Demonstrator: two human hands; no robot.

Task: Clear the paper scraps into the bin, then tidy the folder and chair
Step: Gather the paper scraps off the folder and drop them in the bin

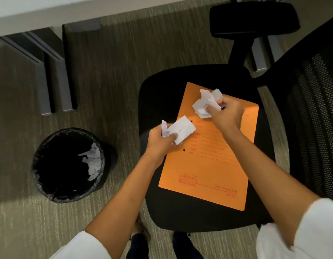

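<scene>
We hold crumpled white paper scraps in both hands above the orange card folder (pixel 208 156), which lies flat on the black padded office chair seat (pixel 158 94). Our left hand (pixel 160 143) grips a flat white slip and a small crumpled scrap (pixel 180 130) at the folder's nine o'clock edge. Our right hand (pixel 227 114) is clenched around a larger crumpled wad (pixel 205 103) at the folder's twelve o'clock end. At nine o'clock from the chair, on the grey-green carpet (pixel 109 68), stands the round black-lined bin (pixel 68 165), with more white scraps (pixel 92 161) inside against its three o'clock wall.
</scene>
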